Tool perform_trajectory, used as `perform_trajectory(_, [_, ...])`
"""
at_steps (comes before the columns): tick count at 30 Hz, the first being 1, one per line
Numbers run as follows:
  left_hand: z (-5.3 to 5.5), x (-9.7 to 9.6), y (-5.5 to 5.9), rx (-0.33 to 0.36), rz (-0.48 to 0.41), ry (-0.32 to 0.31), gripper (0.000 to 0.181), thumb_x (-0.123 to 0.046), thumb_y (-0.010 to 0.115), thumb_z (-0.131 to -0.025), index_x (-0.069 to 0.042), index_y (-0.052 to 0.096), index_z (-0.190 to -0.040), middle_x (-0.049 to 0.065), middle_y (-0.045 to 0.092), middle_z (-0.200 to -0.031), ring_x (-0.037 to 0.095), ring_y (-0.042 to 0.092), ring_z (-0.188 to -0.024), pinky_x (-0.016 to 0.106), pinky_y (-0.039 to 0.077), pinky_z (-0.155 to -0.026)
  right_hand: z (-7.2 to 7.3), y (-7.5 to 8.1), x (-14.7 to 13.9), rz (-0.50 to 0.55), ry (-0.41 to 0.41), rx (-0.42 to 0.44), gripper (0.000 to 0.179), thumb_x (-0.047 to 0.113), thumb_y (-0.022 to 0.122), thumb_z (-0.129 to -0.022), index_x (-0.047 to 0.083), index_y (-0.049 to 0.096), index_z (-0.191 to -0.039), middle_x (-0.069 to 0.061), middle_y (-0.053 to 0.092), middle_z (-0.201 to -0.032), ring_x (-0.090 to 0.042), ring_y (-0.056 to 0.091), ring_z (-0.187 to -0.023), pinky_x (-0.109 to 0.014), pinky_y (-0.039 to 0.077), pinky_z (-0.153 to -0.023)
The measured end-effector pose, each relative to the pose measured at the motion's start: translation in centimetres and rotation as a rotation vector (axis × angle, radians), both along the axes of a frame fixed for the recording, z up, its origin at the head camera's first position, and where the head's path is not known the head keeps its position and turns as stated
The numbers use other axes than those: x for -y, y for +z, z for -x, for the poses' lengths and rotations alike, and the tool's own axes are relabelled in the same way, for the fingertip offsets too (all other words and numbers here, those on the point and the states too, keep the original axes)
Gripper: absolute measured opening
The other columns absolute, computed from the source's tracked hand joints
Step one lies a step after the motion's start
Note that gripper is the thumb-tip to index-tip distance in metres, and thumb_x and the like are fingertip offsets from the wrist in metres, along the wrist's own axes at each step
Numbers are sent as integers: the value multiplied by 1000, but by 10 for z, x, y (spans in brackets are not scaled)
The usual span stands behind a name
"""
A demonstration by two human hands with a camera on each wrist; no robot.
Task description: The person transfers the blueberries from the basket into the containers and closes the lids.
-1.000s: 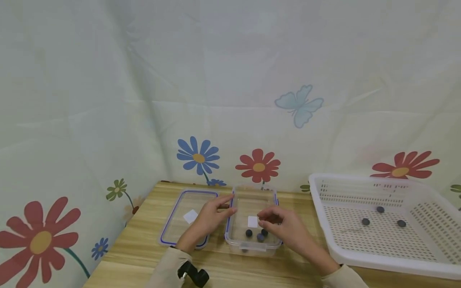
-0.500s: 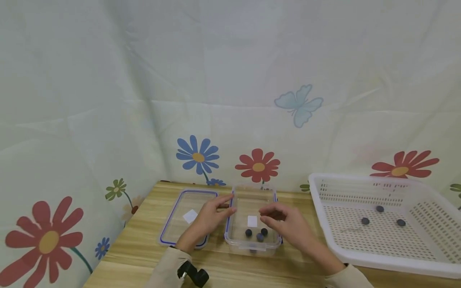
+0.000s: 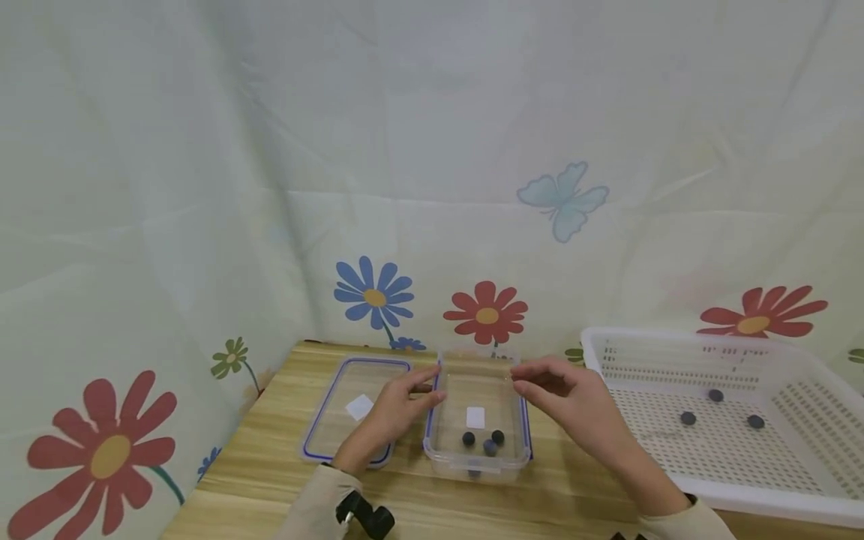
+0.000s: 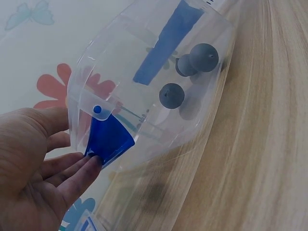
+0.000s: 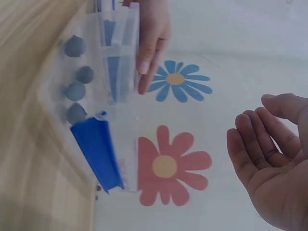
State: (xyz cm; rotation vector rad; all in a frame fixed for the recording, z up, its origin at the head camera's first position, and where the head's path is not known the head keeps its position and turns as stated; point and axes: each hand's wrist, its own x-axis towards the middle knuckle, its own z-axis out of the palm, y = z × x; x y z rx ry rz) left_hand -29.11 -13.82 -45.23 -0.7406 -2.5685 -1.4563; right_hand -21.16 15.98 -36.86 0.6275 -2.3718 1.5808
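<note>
A clear plastic food container point(image 3: 475, 458) with blue side latches point(image 4: 109, 140) stands open on the table. Several dark blue berries, apparently blueberries point(image 3: 490, 447), lie at its near end beside a white label point(image 3: 475, 418). My left hand point(image 3: 391, 411) rests against the container's left rim; in the left wrist view its fingertips touch the hanging blue latch. Above the right rim hovers my right hand point(image 3: 582, 409), holding nothing. The right wrist view shows that hand point(image 5: 274, 159) with loosely bent fingers, apart from the container.
Left of the container lies its lid point(image 3: 335, 420), with a blue seal and a white label point(image 3: 359, 407). A white perforated basket point(image 3: 742, 496) stands to the right, with three more berries point(image 3: 715, 395) in it. A flower-printed curtain point(image 3: 432, 150) hangs behind the table point(image 3: 232, 480).
My right hand has moved up and to the right, from over the container's berries to above its right rim. The left hand stays at the left rim.
</note>
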Motion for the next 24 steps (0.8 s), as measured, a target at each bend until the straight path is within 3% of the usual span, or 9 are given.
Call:
perform_trajectory(13, [-2, -1, 1, 18, 15, 25, 51, -20, 71, -105, 3, 58, -149, 23, 58, -150, 42, 67, -123, 52, 58, -97, 6, 33, -32, -144, -77, -88, 21, 21, 76, -102, 10, 77, -119, -3, 77, -114, -11, 73, -98, -23, 59, -81])
perform_trajectory(24, [-3, -1, 0, 9, 11, 28, 51, -19, 72, -104, 4, 59, -148, 23, 59, -149, 42, 67, -122, 54, 58, -98, 11, 40, -63, -234, -137, -85, 25, 20, 76, -102, 8, 76, -123, -6, 78, -116, -10, 74, -99, -20, 58, -81])
